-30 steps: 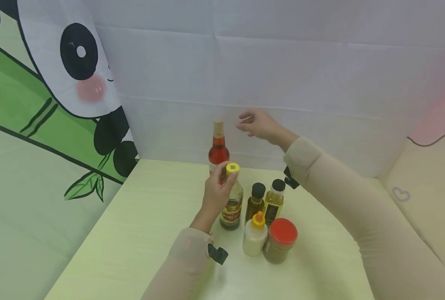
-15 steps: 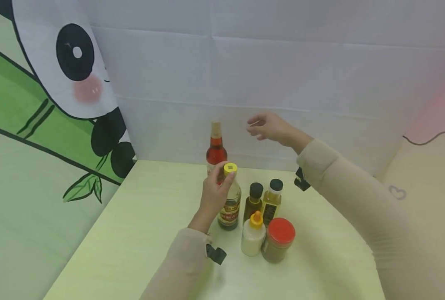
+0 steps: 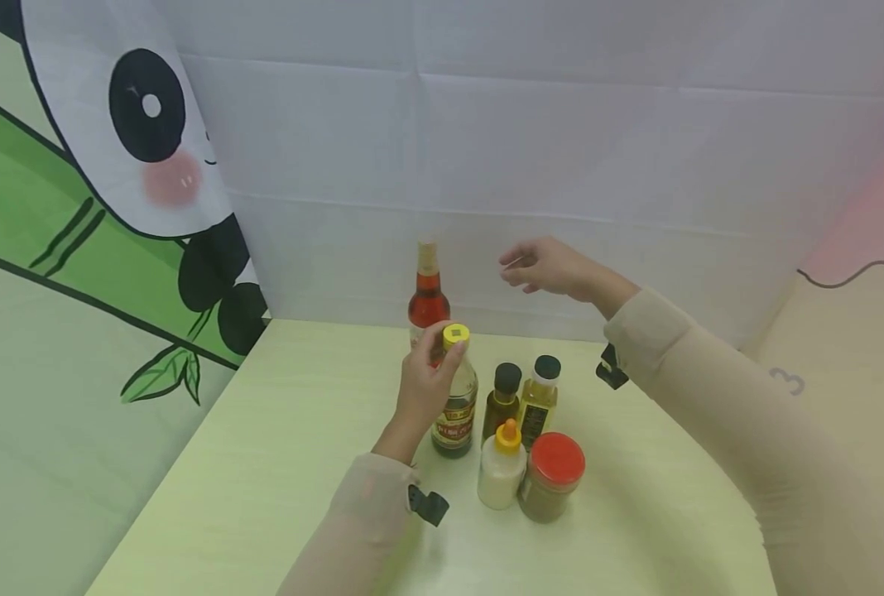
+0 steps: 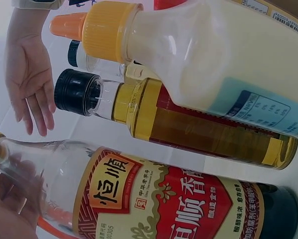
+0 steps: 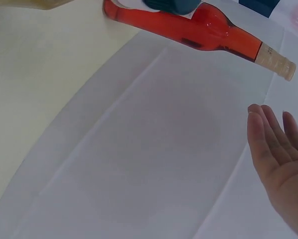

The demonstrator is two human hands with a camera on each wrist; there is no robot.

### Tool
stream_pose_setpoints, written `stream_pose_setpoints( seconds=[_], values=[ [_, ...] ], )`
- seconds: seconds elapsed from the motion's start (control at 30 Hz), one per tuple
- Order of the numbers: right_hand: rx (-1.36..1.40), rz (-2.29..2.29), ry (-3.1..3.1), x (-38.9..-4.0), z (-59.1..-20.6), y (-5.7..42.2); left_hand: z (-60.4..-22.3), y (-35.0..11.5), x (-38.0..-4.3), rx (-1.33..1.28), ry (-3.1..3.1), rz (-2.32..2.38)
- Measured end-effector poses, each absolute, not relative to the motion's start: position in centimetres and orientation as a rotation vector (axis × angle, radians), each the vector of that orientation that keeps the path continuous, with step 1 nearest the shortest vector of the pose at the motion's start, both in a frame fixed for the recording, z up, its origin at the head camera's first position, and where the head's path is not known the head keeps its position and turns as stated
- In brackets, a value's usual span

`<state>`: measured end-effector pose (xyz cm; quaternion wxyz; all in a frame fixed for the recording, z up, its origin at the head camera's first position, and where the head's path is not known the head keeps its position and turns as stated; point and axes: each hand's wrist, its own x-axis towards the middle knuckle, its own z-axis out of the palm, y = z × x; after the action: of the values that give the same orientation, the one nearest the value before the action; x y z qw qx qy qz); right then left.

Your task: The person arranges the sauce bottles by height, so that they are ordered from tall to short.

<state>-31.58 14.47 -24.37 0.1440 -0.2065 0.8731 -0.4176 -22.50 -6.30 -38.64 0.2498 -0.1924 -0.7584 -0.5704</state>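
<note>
My left hand (image 3: 425,377) holds the neck of a vinegar bottle (image 3: 454,418) just under its yellow cap, thumb on the near side. In the left wrist view that bottle's red and gold label (image 4: 189,204) faces the camera. Behind it stands a bottle of red liquid (image 3: 429,308) with a pale cap, its lower part hidden by the left hand. My right hand (image 3: 550,266) is raised in the air to the right of the red bottle, fingers loosely bent and holding nothing. In the right wrist view, the right hand's fingers (image 5: 276,137) lie below the red bottle's cap (image 5: 276,62).
Right of the vinegar bottle, close together, stand two black-capped oil bottles (image 3: 502,410), a squeeze bottle (image 3: 500,476) with an orange tip, and a red-lidded jar (image 3: 551,488). A pale cloth wall (image 3: 323,141) rises behind the light table (image 3: 323,414).
My right hand has moved right and slightly down, away from the red bottle. The left hand keeps its hold on the vinegar bottle; the view has shifted a little.
</note>
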Motion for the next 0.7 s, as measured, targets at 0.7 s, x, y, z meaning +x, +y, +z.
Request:
stream_pose_setpoints(
  seconds=[0.7],
  values=[
    [-0.602,-1.19,2.474,-30.0,-26.5,18.7,-39.0,-6.1,-22.6,-0.526,-2.083,-1.532]
  ],
)
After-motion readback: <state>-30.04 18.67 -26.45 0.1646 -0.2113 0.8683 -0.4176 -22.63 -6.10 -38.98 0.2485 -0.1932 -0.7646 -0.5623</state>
